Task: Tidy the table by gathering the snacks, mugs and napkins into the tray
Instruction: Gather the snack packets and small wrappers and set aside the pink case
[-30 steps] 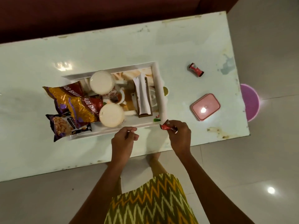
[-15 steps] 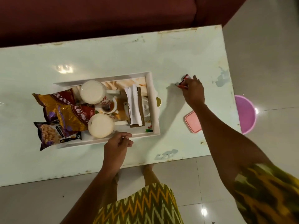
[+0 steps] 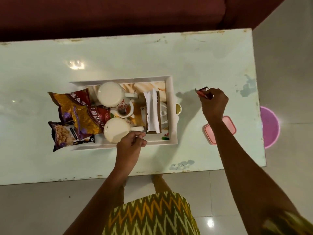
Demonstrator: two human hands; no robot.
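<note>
Right hand (image 3: 213,102) is pinching small red wrapped snacks (image 3: 201,93) above the table (image 3: 194,53), well right of the tray (image 3: 172,109). Tray is lying to its left, so the carry is running leftward over the right rim. Left hand (image 3: 131,144) is sitting loosely curled at the tray's near rim, gripping nothing visible; right is the nearer, loaded hand.

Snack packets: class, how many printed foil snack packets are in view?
3, all at the white tray's left end: one gold packet farthest, a second gold-and-red packet overlapping it, a purple peanut packet nearest. Others may be hidden beneath.
</note>
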